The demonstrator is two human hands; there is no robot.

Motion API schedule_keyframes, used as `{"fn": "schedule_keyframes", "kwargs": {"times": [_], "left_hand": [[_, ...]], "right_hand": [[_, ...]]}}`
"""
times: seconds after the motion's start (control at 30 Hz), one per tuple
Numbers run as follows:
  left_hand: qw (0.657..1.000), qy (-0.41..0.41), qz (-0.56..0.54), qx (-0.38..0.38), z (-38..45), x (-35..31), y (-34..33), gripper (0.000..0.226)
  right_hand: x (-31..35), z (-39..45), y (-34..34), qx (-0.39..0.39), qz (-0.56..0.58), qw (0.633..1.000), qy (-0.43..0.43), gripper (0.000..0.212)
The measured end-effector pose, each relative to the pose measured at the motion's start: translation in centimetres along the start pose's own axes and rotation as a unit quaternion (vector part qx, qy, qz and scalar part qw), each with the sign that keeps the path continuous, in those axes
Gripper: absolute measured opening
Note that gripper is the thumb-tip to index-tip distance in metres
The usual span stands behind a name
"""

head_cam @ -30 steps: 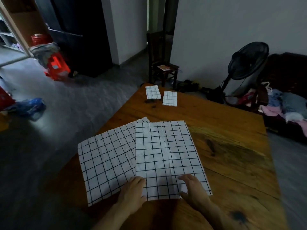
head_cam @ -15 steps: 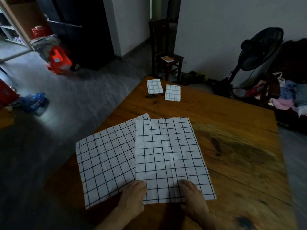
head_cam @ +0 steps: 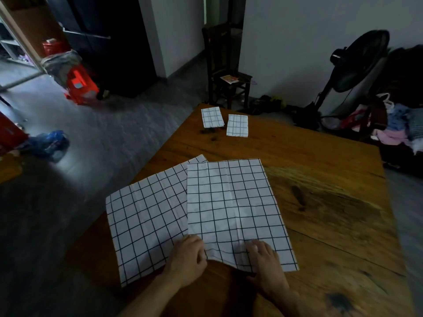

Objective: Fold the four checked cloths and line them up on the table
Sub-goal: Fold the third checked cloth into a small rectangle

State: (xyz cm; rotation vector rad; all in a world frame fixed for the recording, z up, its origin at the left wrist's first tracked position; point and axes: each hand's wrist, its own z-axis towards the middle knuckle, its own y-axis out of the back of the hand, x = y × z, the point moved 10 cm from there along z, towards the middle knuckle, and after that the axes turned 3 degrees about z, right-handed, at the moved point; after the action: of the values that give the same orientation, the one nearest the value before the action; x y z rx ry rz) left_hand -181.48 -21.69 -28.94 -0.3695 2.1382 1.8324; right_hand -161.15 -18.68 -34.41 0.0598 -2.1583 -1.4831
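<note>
- The left hand lay on the near edge of the top cloth, at its near left corner. Its fingers were curled over the cloth edge, and it seemed to pinch it.
- The right hand lay on the same near edge, more to the right. Its fingers were bent on the cloth, and the edge was lifted a bit there. It looked like a grip.
- The top cloth was white with black squares. It lay flat and open on the wooden table.
- A second open cloth lay partly under the top cloth, sticking out to its left. One corner hung past the table edge.
- Two small folded cloths lay far behind the top cloth, near the far end of the table. The left folded cloth and the right folded cloth sat side by side, just apart.
- Behind the table stood a dark chair by a white wall.
- A black fan stood to the right of the chair.
- A pile of clothes lay right of the fan.
- The floor was gray, with a red thing far left of the chair.
</note>
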Motion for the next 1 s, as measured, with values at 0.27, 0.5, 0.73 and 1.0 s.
{"fn": "schedule_keyframes", "kwargs": {"times": [0.27, 0.5, 0.73, 1.0], "left_hand": [[0.993, -0.025, -0.103, -0.055, -1.1, 1.8, 5.2, 0.014], [0.999, -0.03, 0.002, -0.026, -3.8, 2.1, 5.0, 0.065], [0.988, -0.055, 0.008, -0.142, -5.6, 1.8, 6.1, 0.023], [0.987, -0.091, -0.029, -0.129, -7.4, 3.3, 4.8, 0.006]], "right_hand": [[0.0, -0.2, 4.4, -0.145, 0.004, 0.989, -0.024, 0.047], [3.4, -1.5, 8.1, -0.19, 0.017, 0.981, 0.035, 0.008], [4.5, -3.5, 7.7, -0.167, -0.017, 0.985, 0.025, 0.018], [1.2, -10.0, 6.3, -0.165, -0.006, 0.985, -0.058, 0.012]]}}
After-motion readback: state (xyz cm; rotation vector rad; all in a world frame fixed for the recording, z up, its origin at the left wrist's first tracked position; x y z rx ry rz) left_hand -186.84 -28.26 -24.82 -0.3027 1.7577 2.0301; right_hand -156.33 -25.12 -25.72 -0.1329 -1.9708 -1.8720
